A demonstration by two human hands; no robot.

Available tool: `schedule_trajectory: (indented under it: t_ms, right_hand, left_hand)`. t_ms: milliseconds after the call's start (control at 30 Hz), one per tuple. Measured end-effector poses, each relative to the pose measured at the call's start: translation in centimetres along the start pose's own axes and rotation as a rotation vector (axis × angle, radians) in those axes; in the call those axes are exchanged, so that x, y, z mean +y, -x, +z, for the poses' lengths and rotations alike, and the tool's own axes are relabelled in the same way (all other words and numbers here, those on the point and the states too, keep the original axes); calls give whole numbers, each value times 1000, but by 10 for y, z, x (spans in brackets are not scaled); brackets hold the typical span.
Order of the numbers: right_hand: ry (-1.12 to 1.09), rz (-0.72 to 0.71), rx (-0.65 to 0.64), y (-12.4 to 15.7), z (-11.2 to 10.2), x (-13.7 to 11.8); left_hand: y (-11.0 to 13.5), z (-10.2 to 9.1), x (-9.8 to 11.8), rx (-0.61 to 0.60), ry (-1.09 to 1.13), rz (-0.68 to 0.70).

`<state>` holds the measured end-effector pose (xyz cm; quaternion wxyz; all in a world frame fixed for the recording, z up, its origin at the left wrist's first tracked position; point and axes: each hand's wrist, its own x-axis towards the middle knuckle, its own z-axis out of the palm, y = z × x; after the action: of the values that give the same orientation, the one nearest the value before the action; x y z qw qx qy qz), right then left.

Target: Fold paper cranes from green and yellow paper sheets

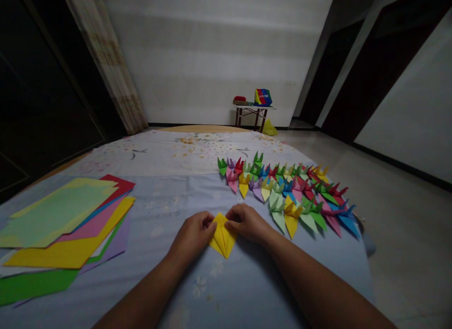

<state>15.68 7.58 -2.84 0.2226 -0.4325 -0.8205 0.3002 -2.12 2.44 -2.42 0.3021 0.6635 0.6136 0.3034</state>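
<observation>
A yellow folded paper [223, 239], diamond-shaped with creases running to its near point, lies on the cloth-covered table in front of me. My left hand [193, 232] pinches its left corner between thumb and fingers. On the opposite side, my right hand [249, 221] grips the right corner in the same way. The paper's far tip shows between the two hands. Just beyond my right hand stand rows of folded paper cranes [291, 217] in many colours.
To the left lies a spread pile of coloured paper sheets [67, 211]. A pale flowered tablecloth [158, 282] covers the table. Against the far wall, a small side table [252, 107] bears a colourful box [263, 97], with a yellow bag [270, 127] on the floor beside it.
</observation>
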Motion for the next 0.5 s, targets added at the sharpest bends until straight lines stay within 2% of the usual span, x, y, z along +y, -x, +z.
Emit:
schedule_trajectory:
  t_ms: [267,500]
  right_hand:
    - [115,7,4,-4,3,-1]
    - [120,-31,14,-4,2,0]
  left_hand:
    - [-3,1,4,13,-104,-41]
    - [-6,-2,-5,-16,-93,-11]
